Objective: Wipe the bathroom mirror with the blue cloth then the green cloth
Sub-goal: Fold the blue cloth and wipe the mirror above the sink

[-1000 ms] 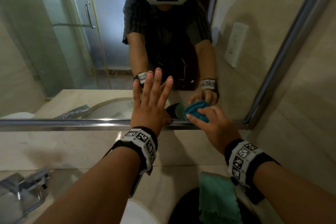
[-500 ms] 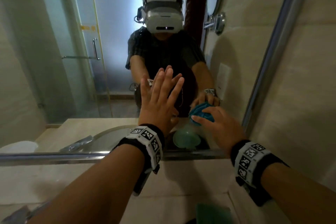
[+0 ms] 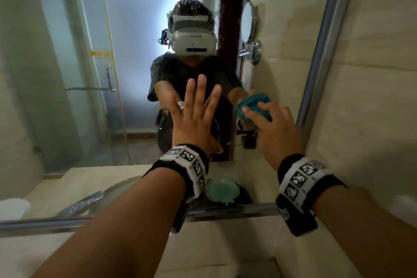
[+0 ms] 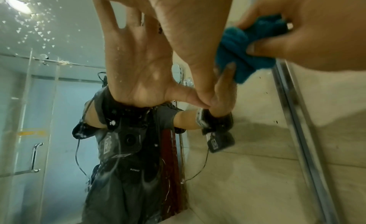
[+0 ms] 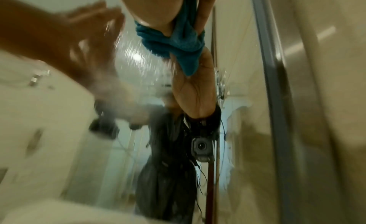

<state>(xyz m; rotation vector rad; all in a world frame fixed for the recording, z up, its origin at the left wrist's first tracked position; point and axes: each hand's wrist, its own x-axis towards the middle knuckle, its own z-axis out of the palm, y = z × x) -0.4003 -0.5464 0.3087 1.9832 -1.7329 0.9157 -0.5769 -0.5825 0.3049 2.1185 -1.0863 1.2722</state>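
Observation:
The bathroom mirror (image 3: 90,74) fills the head view, and water drops speckle its upper glass (image 4: 39,31). My left hand (image 3: 196,119) lies flat on the glass with its fingers spread, holding nothing. To its right, my right hand (image 3: 274,124) grips the bunched blue cloth (image 3: 253,102) and presses it against the mirror near the right frame. The left wrist view shows the blue cloth (image 4: 237,58) between the fingers (image 4: 261,49). In the blurred right wrist view the blue cloth (image 5: 178,39) hangs from the hand. The green cloth (image 3: 222,190) appears only as a reflection, low in the mirror.
A metal frame borders the mirror on the right (image 3: 316,74) and along the bottom (image 3: 67,221). A pale stone counter (image 3: 203,250) lies below it, and a tiled wall (image 3: 372,97) stands to the right. The glass reflects a shower door (image 3: 108,79), a tap (image 3: 79,205) and a round wall mirror (image 3: 247,22).
Both hands have slid up the mirror, the right one carrying the blue cloth from the bottom edge. The view has tilted up, and the green cloth on the counter has left the frame.

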